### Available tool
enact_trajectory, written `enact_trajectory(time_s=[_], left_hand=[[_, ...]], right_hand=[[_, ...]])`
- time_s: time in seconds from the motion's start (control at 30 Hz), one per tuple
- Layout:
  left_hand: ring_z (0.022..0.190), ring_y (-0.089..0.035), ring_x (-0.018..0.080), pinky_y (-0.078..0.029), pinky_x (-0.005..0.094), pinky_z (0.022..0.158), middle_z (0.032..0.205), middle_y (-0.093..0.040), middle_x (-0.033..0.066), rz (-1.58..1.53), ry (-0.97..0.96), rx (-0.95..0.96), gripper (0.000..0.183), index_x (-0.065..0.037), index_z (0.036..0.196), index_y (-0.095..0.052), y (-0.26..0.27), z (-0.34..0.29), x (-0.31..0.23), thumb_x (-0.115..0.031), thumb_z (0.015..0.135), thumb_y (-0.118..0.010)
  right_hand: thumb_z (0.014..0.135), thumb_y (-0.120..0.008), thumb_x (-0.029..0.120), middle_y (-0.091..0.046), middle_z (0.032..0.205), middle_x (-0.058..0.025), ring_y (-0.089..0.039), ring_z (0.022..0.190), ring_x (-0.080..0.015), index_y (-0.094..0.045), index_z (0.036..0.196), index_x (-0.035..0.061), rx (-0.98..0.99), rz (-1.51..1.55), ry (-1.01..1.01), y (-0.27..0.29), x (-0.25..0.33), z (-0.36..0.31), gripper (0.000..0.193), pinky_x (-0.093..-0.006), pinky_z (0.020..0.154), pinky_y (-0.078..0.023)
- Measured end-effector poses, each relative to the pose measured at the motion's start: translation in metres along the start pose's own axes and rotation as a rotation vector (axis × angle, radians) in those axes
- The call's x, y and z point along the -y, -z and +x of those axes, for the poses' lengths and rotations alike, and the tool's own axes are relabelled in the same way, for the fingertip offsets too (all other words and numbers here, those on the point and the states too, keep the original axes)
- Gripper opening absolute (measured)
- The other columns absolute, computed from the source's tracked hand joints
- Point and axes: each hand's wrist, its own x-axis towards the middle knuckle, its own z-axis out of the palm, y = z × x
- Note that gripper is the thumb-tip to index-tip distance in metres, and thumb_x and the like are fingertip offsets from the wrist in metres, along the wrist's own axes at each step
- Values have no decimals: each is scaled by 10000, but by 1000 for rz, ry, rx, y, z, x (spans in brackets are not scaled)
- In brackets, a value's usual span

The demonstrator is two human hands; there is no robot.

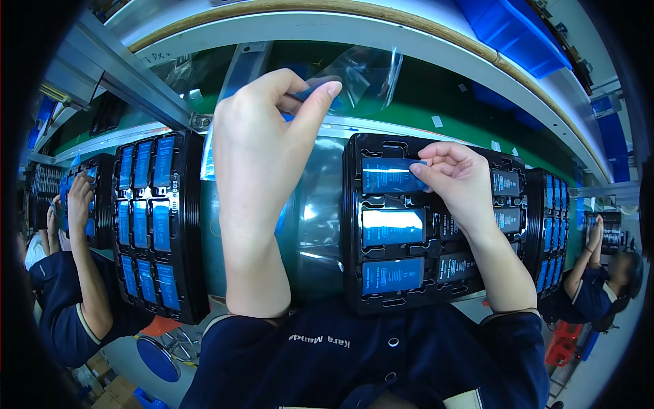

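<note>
My right hand (463, 180) is over the far part of a black plastic tray (350, 232). Its thumb and fingertips pinch the right end of a blue film (388, 176) that lies over a flat battery in the far left pocket. Two more blue-faced batteries (394, 227) sit nearer in the same column. To their right are black batteries (455, 267), partly hidden by my right hand and forearm. My left hand (262, 129) is raised left of the tray, thumb and fingers closed. Something dark bluish shows between them, too covered to name.
A clear plastic bag (371, 78) lies beyond my left hand. Stacked black trays of blue-faced batteries stand left (191, 225) and right (535, 218). A rail (327, 15) and a blue bin (514, 34) are at the back. Co-workers' hands (80, 194) work at both sides.
</note>
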Motion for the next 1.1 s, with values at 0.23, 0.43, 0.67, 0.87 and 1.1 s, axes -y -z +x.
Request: enact_trajectory(time_s=[0.23,0.43,0.67,0.87,1.1], left_hand=[[542,-649,229,-459,299,512,628,-663,143,15,40,11,276,23,764,-688,2,1,-4,-238,805,-766],[537,-486,37,-343,200,491,572,-608,45,5,8,19,303,60,849,-706,1,0,-2,-240,849,-752],[531,-520,73,-368,222,493,582,-618,58,-33,-20,34,302,47,835,-701,0,0,-2,-249,838,-760],[511,-462,71,-332,247,470,544,-543,35,-373,57,202,328,22,778,-683,-1,-1,-5,-279,909,-683],[653,-608,164,-450,296,608,716,-664,96,-433,-174,960,184,24,779,-670,4,3,-7,-137,864,-694]], right_hand=[[808,-730,-45,-672,832,-36,-629,691,-34,-653,995,-33,-3,-73,42,0,-3,-1,202,-156,584,-490],[810,-726,-49,-665,831,-30,-623,690,-26,-655,1000,-39,-7,-116,58,-1,-2,-2,203,-151,598,-492],[786,-718,-39,-675,807,-48,-618,674,-32,-685,945,-42,-27,-204,188,-7,-3,-4,162,-171,620,-511],[782,-700,-63,-597,934,-64,-556,621,-41,-656,1045,-27,-4,-521,400,-7,13,-6,269,-184,561,-479],[891,-638,-32,-590,1139,-73,-609,943,-101,-544,1249,-13,155,292,241,-2,13,-5,371,-243,814,-509]])
